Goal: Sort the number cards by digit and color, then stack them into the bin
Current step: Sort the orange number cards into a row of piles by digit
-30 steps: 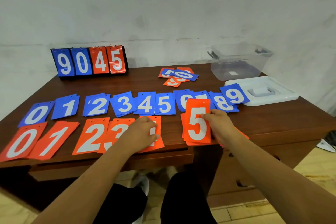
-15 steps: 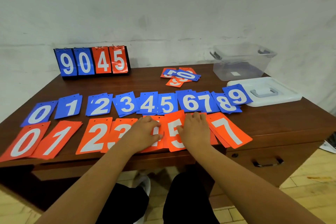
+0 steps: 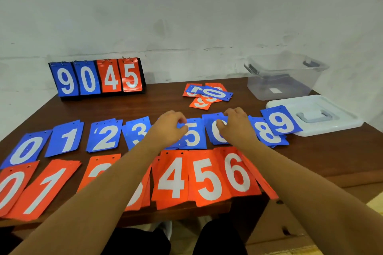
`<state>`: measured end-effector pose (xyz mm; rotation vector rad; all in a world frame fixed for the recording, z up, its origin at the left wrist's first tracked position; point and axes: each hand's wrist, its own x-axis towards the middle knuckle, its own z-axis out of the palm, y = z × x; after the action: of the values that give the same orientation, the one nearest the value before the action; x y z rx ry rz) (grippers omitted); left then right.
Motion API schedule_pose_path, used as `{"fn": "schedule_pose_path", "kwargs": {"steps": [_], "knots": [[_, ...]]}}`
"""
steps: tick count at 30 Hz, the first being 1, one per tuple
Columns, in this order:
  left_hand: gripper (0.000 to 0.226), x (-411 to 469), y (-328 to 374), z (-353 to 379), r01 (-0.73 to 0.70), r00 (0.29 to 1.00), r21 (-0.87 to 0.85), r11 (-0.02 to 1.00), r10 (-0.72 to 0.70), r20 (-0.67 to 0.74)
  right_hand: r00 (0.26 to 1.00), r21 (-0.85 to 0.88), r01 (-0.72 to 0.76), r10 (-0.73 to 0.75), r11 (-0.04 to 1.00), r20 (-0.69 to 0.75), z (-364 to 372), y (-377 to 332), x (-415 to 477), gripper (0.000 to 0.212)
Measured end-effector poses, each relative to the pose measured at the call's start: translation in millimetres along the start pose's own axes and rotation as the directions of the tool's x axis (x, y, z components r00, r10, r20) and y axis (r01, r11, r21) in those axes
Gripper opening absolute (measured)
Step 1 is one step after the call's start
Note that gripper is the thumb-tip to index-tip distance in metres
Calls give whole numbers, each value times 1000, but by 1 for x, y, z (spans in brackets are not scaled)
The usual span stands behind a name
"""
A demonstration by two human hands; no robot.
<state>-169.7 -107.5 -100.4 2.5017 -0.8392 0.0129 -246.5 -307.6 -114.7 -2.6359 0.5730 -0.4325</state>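
Note:
Two rows of number cards lie on the brown table point(image 3: 161, 101). The blue row runs 0 point(image 3: 27, 151), 1 point(image 3: 66, 138), 2 point(image 3: 105, 136), 3 point(image 3: 137, 132), 5 point(image 3: 193, 134), 6 point(image 3: 215, 130), 8 point(image 3: 267, 133), 9 point(image 3: 281, 122). In front, the orange row shows 0 point(image 3: 10, 188), 1 point(image 3: 43, 188), 4 point(image 3: 172, 178), 5 point(image 3: 208, 180), 6 point(image 3: 238, 172). My left hand point(image 3: 167, 128) curls over the blue 4 pile and hides it. My right hand point(image 3: 236, 126) pinches the blue 6 cards, thumb on the face, and hides the 7.
A small mixed pile of cards point(image 3: 207, 94) lies at the back centre. The clear bin point(image 3: 269, 62) stands at the back right with its white lid point(image 3: 342, 114) beside it. A flip scoreboard point(image 3: 97, 76) reading 9045 stands at the back left.
Both hands left the orange row and reached forward to the blue row. The orange 4, 5 and 6 now lie side by side and uncovered.

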Motion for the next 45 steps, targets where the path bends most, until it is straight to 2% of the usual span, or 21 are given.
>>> {"fn": "schedule_pose_path", "kwargs": {"steps": [7,11,13,18,21,23,26,29,31,33,37,39,42,45], "knots": [[24,114,-6,39,191,981,56,980,-192,24,992,-165,118,-108,979,64,11,21,83,33],[68,160,-10,67,334,943,55,941,-333,-27,989,-193,138,-125,971,82,25,30,121,34],[81,176,-12,75,390,921,112,914,-389,-33,989,-183,135,-121,974,87,33,33,138,33],[54,199,-21,82,392,913,93,915,-400,85,990,-199,131,-120,971,70,46,43,184,43],[55,200,-29,76,418,895,152,895,-435,101,987,-213,92,-61,973,147,49,51,206,56],[62,197,-30,69,464,868,172,869,-485,108,975,-226,80,-29,971,219,52,56,212,51],[73,192,-31,60,513,849,60,856,-517,111,977,-296,147,-91,944,193,57,59,210,37],[59,186,-33,54,509,860,-115,853,-502,88,986,-340,158,-129,927,106,57,60,207,43],[56,182,-34,48,532,844,-254,808,-530,83,997,-248,34,-17,968,72,57,60,206,43],[47,180,-34,40,578,803,-385,720,-586,110,995,-111,-56,65,992,81,56,58,203,33],[27,167,-37,14,612,724,-591,526,-674,149,999,215,-31,37,976,-24,44,42,189,18],[27,154,-42,-3,552,712,-704,448,-692,118,998,383,-13,38,923,-59,31,26,179,18],[28,126,-42,-25,401,737,-851,339,-671,80,998,569,27,9,822,-60,8,-1,158,17],[20,93,-35,-42,295,752,-914,277,-657,44,997,773,29,-71,634,20,-16,-25,128,13]]}}
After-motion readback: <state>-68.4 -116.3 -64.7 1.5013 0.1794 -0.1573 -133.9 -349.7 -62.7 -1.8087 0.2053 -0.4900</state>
